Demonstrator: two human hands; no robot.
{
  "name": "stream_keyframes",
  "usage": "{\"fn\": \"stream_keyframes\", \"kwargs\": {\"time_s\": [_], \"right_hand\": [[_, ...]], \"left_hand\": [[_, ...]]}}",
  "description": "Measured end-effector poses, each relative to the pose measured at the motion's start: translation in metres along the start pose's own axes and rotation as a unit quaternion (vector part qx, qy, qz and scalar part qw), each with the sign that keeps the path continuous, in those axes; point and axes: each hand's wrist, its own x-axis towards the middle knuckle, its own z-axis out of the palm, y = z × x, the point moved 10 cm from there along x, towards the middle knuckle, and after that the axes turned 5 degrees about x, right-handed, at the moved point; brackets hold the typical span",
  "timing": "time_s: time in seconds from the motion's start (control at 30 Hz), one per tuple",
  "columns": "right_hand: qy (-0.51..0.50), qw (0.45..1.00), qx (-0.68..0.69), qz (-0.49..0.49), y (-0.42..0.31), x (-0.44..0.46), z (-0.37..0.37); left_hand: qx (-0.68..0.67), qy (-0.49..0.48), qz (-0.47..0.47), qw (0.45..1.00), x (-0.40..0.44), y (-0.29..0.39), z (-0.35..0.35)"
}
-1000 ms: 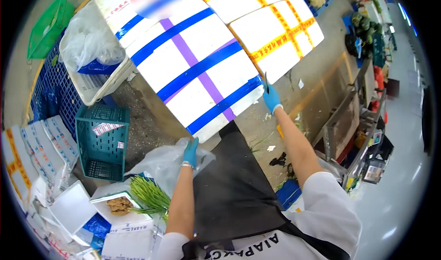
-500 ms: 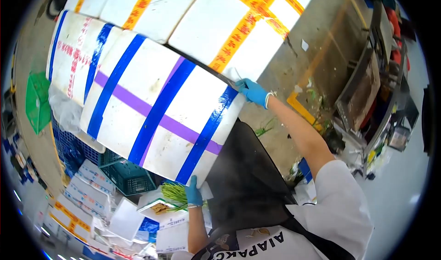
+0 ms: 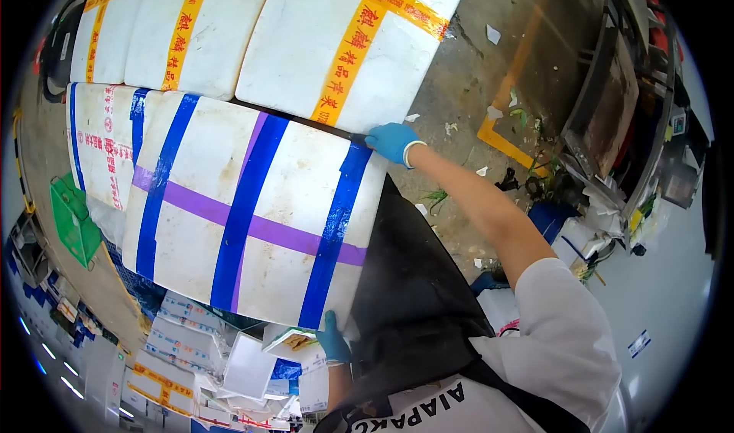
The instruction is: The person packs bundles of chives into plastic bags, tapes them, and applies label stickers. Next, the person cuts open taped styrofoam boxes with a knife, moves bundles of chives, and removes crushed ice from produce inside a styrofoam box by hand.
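Note:
A large white foam box with blue and purple tape lies in front of me, spanning the middle of the view. My right hand, in a blue glove, is closed on its far right corner, fingers curled at the edge. At the near right corner my left hand, also gloved in blue, grips the box with the thumb against its side. Most of the left fingers are hidden. A dark apron covers my front, close to the box's right end.
White foam boxes with orange printed tape stand beyond the held box. Another box with red print is at its left. A green basket stands farther left. Vegetable scraps litter the floor near a metal cart.
The view has turned and the taped box sits lower in it, with both hands still on its corners. The green stalks near my left hand are now mostly out of sight.

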Motion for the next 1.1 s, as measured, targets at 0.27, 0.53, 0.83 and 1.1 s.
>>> {"fn": "stream_keyframes", "kwargs": {"time_s": [0.27,0.53,0.83,1.1], "right_hand": [[-0.195,0.963,-0.094,0.163,0.065,-0.124,0.01],[0.154,0.865,0.435,0.198,0.1,-0.117,0.074],[0.216,0.828,0.507,0.109,0.04,-0.081,0.121],[0.058,0.887,0.424,0.172,0.005,-0.153,0.214]], "left_hand": [[0.047,-0.021,0.068,0.996,-0.007,0.006,-0.013],[-0.037,-0.103,0.027,0.994,0.014,-0.016,-0.009],[-0.023,-0.079,0.086,0.993,0.017,-0.006,-0.04],[0.044,-0.073,0.088,0.992,0.007,-0.001,-0.133]]}}
